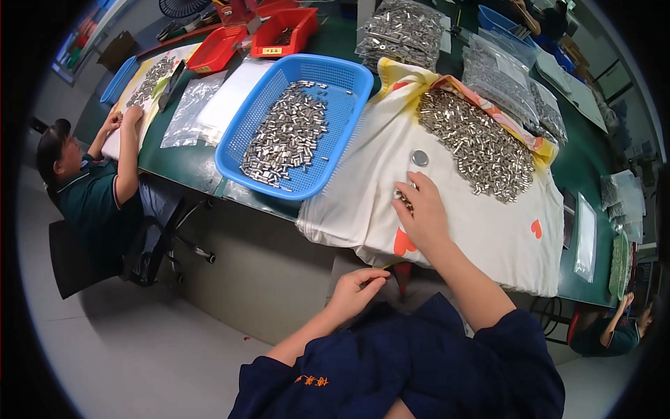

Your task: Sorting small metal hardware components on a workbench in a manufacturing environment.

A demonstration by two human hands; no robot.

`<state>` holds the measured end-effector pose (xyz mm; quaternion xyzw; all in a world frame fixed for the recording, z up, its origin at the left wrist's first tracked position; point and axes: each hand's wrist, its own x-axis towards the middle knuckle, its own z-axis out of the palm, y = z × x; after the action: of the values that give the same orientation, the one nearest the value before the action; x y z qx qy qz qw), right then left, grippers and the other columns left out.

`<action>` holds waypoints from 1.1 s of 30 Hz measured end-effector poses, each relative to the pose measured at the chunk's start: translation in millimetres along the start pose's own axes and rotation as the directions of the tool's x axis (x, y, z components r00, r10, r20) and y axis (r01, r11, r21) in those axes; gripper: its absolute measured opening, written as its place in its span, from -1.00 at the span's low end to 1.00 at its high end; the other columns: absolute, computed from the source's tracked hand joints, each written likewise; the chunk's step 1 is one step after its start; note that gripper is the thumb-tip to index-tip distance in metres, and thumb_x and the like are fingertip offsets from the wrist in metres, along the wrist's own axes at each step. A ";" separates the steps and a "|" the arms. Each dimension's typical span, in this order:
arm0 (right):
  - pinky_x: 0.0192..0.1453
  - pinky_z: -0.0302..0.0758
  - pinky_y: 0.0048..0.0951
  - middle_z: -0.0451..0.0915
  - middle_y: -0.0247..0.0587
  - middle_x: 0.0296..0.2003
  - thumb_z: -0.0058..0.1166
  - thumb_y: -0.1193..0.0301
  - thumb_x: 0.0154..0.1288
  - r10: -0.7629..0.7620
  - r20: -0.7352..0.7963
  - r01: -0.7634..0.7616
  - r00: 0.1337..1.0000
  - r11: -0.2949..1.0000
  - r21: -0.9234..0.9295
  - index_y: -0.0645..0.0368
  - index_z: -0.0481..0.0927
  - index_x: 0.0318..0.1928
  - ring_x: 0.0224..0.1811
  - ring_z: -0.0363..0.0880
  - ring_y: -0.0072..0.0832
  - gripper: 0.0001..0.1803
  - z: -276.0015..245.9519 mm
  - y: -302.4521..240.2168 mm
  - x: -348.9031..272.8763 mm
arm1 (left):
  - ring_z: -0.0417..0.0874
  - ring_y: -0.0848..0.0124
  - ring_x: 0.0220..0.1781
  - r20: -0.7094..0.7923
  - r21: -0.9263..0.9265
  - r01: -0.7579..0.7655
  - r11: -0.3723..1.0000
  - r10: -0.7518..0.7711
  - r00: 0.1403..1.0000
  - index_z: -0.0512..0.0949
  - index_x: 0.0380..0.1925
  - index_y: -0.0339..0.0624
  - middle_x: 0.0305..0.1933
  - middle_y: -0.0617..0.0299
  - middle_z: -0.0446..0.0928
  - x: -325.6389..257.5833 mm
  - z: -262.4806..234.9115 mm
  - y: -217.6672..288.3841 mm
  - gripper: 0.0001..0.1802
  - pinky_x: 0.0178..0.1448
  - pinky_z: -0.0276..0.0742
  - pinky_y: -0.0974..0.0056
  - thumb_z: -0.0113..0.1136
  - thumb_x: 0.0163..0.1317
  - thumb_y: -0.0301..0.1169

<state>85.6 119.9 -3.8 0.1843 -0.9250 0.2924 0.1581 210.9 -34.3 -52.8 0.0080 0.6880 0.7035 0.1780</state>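
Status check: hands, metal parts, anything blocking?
Right hand on small silver metal cylinders, cream cloth. Left hand pinched shut below table edge. Round silver disc ahead; nothing blocking.

your right hand [421, 213] lies on the cloth [363, 188], with bare cloth open to its left and toward the table's near edge. just ahead sits a round metal disc [419, 158], and beyond it the heap of metal pieces [474, 143] blocks the way up and right. the blue basket [246, 119] walls off the left, touching the cloth's edge. your left hand [356, 290] hangs below the table edge in free air. bags of parts [405, 28] crowd the far side, perhaps touching the heap.
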 end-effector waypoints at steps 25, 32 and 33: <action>-0.02 0.33 -0.25 0.43 -0.07 -0.19 0.13 0.41 -0.01 -0.059 0.031 0.059 0.998 0.998 -0.023 0.20 0.52 -0.23 -0.10 0.37 -0.15 -0.72 -6.7 -9.0 -10.1 | 0.56 0.49 -0.26 0.214 -0.553 0.425 0.717 -0.371 0.904 0.46 -0.15 -0.26 -0.18 0.19 0.54 31.4 19.3 -0.5 -0.78 -0.17 0.49 0.40 -0.07 0.27 -0.42; -0.07 0.33 -0.27 0.43 -0.12 -0.24 0.16 0.45 -0.07 -0.091 0.038 0.090 0.995 0.995 0.037 0.19 0.52 -0.32 -0.14 0.37 -0.19 -0.77 -8.8 -3.2 -11.9 | 0.57 0.46 -0.26 0.227 -0.631 0.457 0.626 -0.414 0.881 0.46 -0.22 -0.26 -0.21 0.18 0.54 34.8 20.6 2.3 -0.81 -0.18 0.51 0.37 -0.08 0.27 -0.41; -0.07 0.33 -0.27 0.43 -0.12 -0.25 0.16 0.46 -0.08 -0.086 0.047 0.083 0.995 0.995 0.055 0.19 0.52 -0.33 -0.14 0.37 -0.19 -0.78 -8.8 -3.9 -8.4 | 0.57 0.45 -0.25 0.232 -0.665 0.453 0.594 -0.412 0.881 0.45 -0.23 -0.25 -0.20 0.17 0.54 37.1 18.0 1.6 -0.82 -0.18 0.51 0.35 -0.09 0.28 -0.40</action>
<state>96.3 124.3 1.6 0.2345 -0.9118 0.3053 0.1427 180.4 -7.2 -58.9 -0.2084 0.3437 0.8458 0.3507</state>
